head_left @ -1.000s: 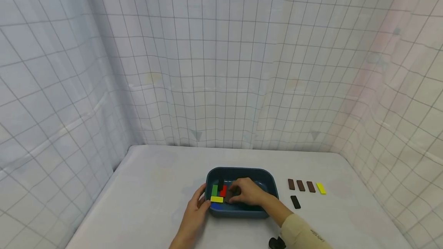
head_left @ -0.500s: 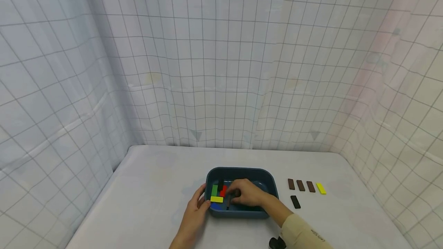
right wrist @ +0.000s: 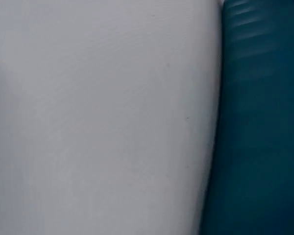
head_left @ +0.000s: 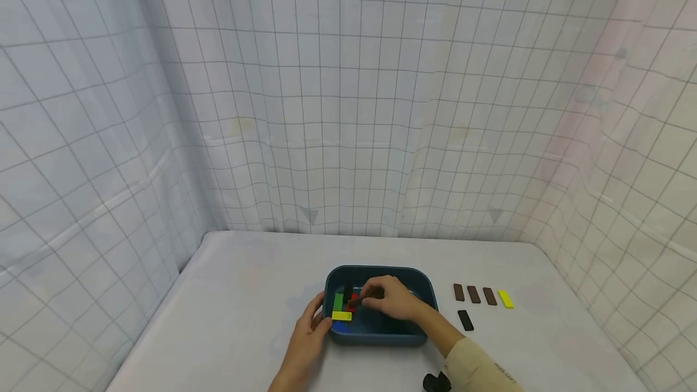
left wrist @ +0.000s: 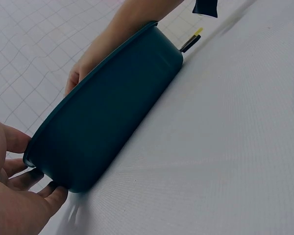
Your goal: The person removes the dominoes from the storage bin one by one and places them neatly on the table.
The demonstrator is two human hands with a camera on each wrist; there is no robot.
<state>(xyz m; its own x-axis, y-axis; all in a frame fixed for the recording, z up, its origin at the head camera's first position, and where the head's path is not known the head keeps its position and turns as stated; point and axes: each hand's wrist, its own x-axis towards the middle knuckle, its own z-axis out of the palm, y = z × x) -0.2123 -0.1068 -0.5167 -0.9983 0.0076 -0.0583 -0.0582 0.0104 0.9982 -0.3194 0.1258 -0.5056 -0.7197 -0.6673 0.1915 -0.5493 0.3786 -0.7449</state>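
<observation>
Item one, the tub [head_left: 381,334]: a dark blue, round-cornered plastic tub, standing on the white table [head_left: 234,319] near its front edge, a little right of centre in my head view. In the left wrist view I see its outer wall [left wrist: 112,122] from low down, flat on the cloth.

Item two, the contents: a green block [head_left: 338,302], a red block [head_left: 351,302], a yellow block [head_left: 341,316] lying crosswise at their near ends, and a sliver of blue block [head_left: 342,324] under the yellow one — all crowded into the tub's left end.

Item three, the left hand [head_left: 308,334]: set against the tub's left end wall, thumb at the rim, fingers [left wrist: 27,178] slightly spread and lying along the wall near its base.

Item four, the right hand [head_left: 391,300]: inside the tub, over its middle, fingers curled towards the red block. I read thumb and forefinger as pinching a small dark piece, though I cannot tell its exact shape. The right wrist view gives me only table and tub wall [right wrist: 259,122].

Item five, on the table right of the tub: three brown blocks [head_left: 474,293] in a row, a second yellow block [head_left: 505,299] just beside them, and one black block [head_left: 465,319] nearer to me — well apart from both hands.
</observation>
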